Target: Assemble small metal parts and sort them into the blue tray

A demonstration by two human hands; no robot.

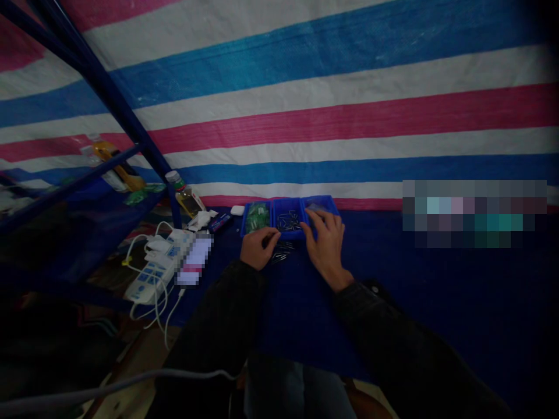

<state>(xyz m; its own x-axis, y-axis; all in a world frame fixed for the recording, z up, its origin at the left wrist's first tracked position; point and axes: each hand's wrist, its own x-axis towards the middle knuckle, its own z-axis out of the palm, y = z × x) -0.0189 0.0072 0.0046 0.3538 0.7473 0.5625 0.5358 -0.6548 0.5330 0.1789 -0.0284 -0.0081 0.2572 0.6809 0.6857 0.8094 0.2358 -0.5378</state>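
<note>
**Entry: hand-sorting station, parts and surroundings**

1. Blue plastic parts tray (288,234), three compartments, at the far edge of the bench (406,279), directly before the hands. Placed within easy reach of both, apparently so that each kind of part stays apart (the cloth-covered bench gives it a dark backdrop).
2. Green circuit boards (255,218), left compartment, packed together.
3. Dark metal pins (288,221), middle compartment, lying loosely. Contents of the right compartment are partly hidden and cannot be identified.
4. Loose pins (282,253), on the bench just in front of the tray, beside the left hand (258,249).
5. Left hand: curled narrow at the tray's front edge (whether it pinches a pin is too small to tell).
6. Right hand (327,247): spread wide, its fingers (315,220) over the right compartment, holding nothing visible.
7. White power strip (151,279), with tangled cables, set to the left, away from the parts, perhaps to keep its cords clear of the working area.
8. Plastic bottle (188,202), beside a blue steel shelf frame (102,99).
9. Striped tarpaulin (279,116), hung behind the bench as a wall.
</note>
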